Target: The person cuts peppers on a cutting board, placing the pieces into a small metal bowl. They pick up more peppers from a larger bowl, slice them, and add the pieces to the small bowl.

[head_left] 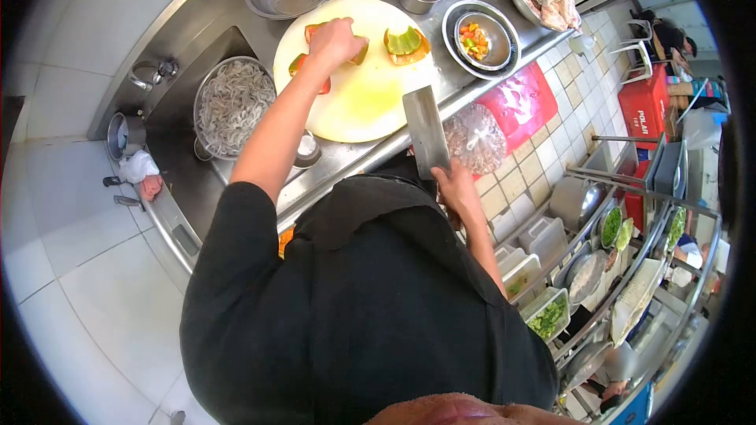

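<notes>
- Your right hand (455, 191) is clamped on the cleaver (425, 132), apart from your left hand (335, 43), presumably for safety.
- Left hand at pepper pieces (360, 53) on the board (370, 114); pinch cannot be told.

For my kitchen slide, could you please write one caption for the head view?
Left hand at cut pepper pieces on a round cutting board; right hand holding a cleaver.

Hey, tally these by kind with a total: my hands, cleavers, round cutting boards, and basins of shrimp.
Hands: 2 (left hand, right hand)
Cleaver: 1
Round cutting board: 1
Basin of shrimp: 1
Total: 5
</notes>
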### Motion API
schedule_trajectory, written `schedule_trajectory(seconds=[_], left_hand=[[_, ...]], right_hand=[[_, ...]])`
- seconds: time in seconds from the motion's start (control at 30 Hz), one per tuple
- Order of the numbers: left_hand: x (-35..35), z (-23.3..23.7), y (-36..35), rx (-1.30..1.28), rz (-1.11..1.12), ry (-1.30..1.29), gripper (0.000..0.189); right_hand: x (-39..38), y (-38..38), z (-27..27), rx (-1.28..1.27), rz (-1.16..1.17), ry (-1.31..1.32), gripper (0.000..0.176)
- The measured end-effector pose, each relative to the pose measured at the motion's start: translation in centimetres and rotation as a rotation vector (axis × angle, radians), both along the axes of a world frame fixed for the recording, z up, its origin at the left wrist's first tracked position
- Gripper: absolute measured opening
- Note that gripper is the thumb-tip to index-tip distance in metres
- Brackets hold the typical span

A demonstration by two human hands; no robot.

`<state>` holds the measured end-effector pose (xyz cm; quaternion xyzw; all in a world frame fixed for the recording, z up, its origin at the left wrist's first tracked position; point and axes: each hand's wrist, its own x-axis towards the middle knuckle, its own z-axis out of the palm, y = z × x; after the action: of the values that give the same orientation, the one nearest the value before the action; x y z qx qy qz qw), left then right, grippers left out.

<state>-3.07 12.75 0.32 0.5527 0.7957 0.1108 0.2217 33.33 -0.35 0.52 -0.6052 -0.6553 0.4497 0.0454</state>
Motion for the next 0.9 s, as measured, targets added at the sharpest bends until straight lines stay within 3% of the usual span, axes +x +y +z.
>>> schedule_trajectory(seconds=[0.03, 0.1, 0.17, 0.3, 0.37, 0.47, 0.53, 0.63, 0.83, 0.9], left_hand=[[0.7, -0.4, -0.1, -0.024, -0.056, 0.110, 0.058], [1.6, -5.0, 0.4, 0.020, -0.132, 0.259, 0.054], [2.6, -6.1, 0.3, 0.069, -0.200, 0.356, 0.045], [4.8, -3.0, -4.4, 0.275, -0.050, -0.110, 0.044], [5.1, -4.5, -7.7, 0.349, 0.020, -0.482, 0.045], [5.5, -9.6, -11.3, 0.380, -0.025, -0.739, 0.056], [5.7, -9.2, -11.5, 0.416, -0.064, -0.660, 0.060], [6.0, -8.6, -11.2, 0.439, -0.109, -0.585, 0.061], [5.7, -8.9, -11.3, 0.472, -0.096, -0.656, 0.060], [5.6, -8.6, -11.3, 0.447, -0.104, -0.660, 0.060]], right_hand=[[-0.5, 0.2, 0.6, -0.099, -0.041, -0.025, 0.032], [0.7, 0.6, -2.8, 0.023, 0.007, -0.022, 0.032], [1.1, 0.8, -3.9, 0.087, 0.032, -0.012, 0.032], [0.4, 1.2, -1.2, 0.007, -0.003, -0.010, 0.030], [0.0, 0.8, -1.1, 0.026, -0.015, -0.012, 0.030], [0.1, -0.4, -1.9, 0.216, 0.037, -0.040, 0.030], [-0.4, -0.7, -1.0, 0.348, 0.098, -0.084, 0.030], [-1.3, -0.8, 2.9, 0.294, 0.148, -0.149, 0.028], [-2.5, -0.8, 5.4, 0.376, 0.179, -0.110, 0.025], [-2.9, -0.4, 4.7, 0.378, 0.251, -0.226, 0.025]])
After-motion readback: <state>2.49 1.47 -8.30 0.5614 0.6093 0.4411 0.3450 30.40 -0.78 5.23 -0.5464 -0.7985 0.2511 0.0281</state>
